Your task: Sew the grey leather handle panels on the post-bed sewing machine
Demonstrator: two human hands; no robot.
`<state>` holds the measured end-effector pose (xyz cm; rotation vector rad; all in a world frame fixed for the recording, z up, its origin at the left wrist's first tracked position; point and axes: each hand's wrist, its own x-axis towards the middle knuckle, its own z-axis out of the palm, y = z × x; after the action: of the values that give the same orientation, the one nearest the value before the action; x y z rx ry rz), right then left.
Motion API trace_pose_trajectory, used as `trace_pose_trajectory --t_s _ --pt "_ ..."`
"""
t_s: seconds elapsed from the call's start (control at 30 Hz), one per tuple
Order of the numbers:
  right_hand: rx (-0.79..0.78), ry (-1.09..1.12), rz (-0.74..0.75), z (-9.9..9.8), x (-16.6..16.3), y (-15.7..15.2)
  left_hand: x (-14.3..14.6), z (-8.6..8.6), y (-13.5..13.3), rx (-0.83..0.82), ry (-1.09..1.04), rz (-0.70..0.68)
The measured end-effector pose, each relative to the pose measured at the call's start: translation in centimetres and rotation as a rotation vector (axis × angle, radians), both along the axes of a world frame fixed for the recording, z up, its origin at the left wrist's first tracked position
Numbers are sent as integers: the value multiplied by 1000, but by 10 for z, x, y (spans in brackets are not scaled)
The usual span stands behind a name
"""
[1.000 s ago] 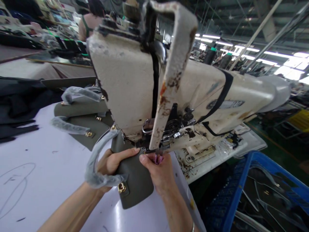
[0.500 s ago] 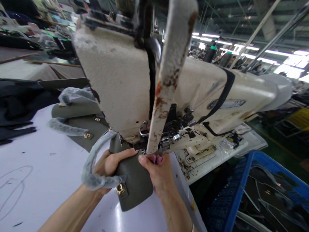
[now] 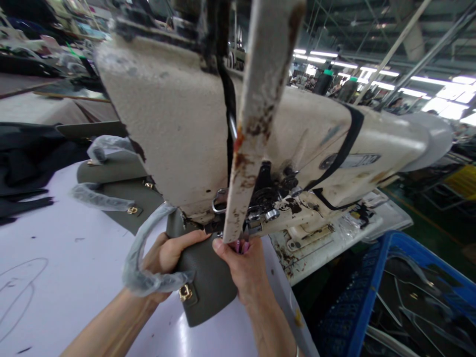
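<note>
An olive-grey handbag piece [image 3: 208,285] lies under the head of an off-white sewing machine [image 3: 178,139], its edge at the presser foot. Its handle [image 3: 136,258] is wrapped in clear plastic and joins the piece at a gold-coloured fitting [image 3: 185,292]. My left hand [image 3: 167,255] reaches through the handle loop and grips the piece, thumb along its top near the foot. On the right edge, my right hand [image 3: 243,265] is closed, its thumb pressing the piece close to the needle area. Something pink shows behind those fingers; the stitching point is mostly hidden.
More olive-grey bag pieces [image 3: 122,198] with wrapped handles lie to the left on the white table [image 3: 74,277]. Dark fabric [image 3: 33,163] is beyond them at far left. A blue plastic crate [image 3: 366,307] holding dark bag parts stands at lower right.
The machine's long rusty lever and front linkage have shifted slightly down and left. Both hands keep their grip on the handbag piece, which stays almost in place. The view has moved a little.
</note>
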<state>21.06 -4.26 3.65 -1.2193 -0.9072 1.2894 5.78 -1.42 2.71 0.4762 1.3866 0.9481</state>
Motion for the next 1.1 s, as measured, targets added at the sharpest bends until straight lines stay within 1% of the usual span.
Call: trace_pose_trajectory --t_s 0.13,0.23,0.33,0.47,0.53,0.63,0.7,0.8,0.87,0.93,1.0,1.1 --pt "11 -21 -3 -3 -1 1 -2 -6 2 46 -16 8" --pt "1 -37 12 -4 1 1 -1 -7 0 48 -40 5" --pt "6 -127 57 -1 4 -4 2 -3 -2 48 -51 17" --pt "85 -268 125 7 8 -15 2 4 -1 65 -83 21" --pt "95 -289 131 11 10 -20 2 7 -1 76 -101 18" --pt "66 -308 119 15 17 -22 7 9 -7 57 -142 36" --pt "77 -310 159 17 26 -16 18 11 -15 48 -174 99" --pt "140 -285 360 24 46 0 41 11 -28 71 -214 261" --pt "209 -281 502 31 59 13 57 12 -35 78 -251 371" --pt "285 -355 594 39 69 24 71 14 -40 73 -266 465" --pt "327 -468 631 46 75 30 79 16 -42 71 -269 525" --pt "315 -570 649 51 80 34 84 19 -43 90 -264 572"
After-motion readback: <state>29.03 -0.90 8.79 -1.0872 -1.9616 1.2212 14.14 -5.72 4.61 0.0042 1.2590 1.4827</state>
